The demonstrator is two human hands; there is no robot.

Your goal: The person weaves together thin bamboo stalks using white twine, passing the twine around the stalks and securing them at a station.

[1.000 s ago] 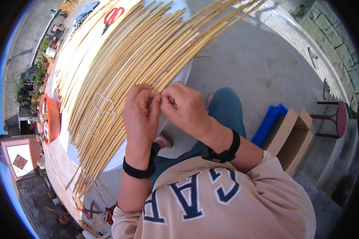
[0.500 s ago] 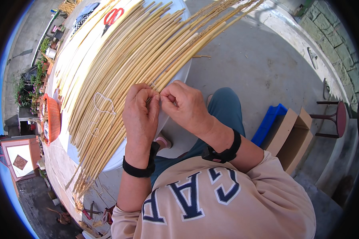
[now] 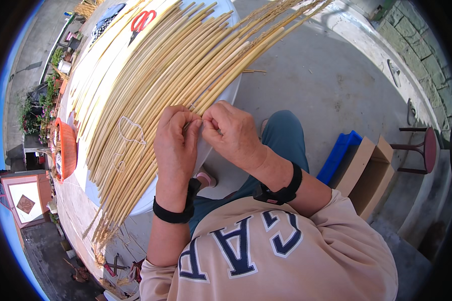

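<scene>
A wide row of long pale-yellow reed stalks (image 3: 135, 90) lies across a white round table (image 3: 225, 90), some with feathery tips. My left hand (image 3: 176, 138) and my right hand (image 3: 228, 133) meet at the row's near edge, fingertips pinched close together beside a short white binding (image 3: 191, 106) on the stalks. What the fingers hold is too small to make out. A loose white string (image 3: 130, 125) lies looped over the stalks left of my hands. Red-handled scissors (image 3: 141, 22) rest on the table's far part.
An orange basin (image 3: 65, 150) stands at the left, near plants (image 3: 42, 105). On the grey floor at the right are a blue crate (image 3: 336, 155), an open cardboard box (image 3: 371, 178) and a maroon stool (image 3: 427, 150). A blue cloth (image 3: 105, 17) lies at the far left.
My left thumb and fingers have shifted very slightly at the stalks' edge. Both hands otherwise stay in the same place, and the stalks and string look unchanged.
</scene>
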